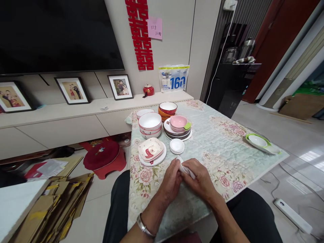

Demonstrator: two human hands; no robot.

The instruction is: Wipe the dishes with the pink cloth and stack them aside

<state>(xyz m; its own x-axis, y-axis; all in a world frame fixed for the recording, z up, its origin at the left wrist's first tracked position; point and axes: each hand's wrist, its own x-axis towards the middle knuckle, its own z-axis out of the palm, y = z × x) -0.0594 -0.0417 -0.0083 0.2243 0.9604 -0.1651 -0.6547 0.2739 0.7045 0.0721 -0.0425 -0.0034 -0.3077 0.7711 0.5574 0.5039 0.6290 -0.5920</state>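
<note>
My left hand (172, 179) and my right hand (198, 177) meet over the near part of the flowered tablecloth. A white cloth or tissue (186, 169) is bunched between them, and the fingers of both hands are closed on it. Whether anything lies inside it is hidden. Just beyond the hands stand small white dishes (177, 145) in a stack. Square patterned bowls (151, 148) rest on a white plate (162, 158) to the left. Behind these are white bowls with red rims (150, 121), and pink bowls (178, 122) on stacked plates (178, 135).
Red and orange bowls (168, 108) stand at the table's back. On its right edge lies a green-rimmed dish (258, 140) with a white spoon-shaped dish. A red stool (103, 157) and folded cardboard (58, 202) are on the left floor.
</note>
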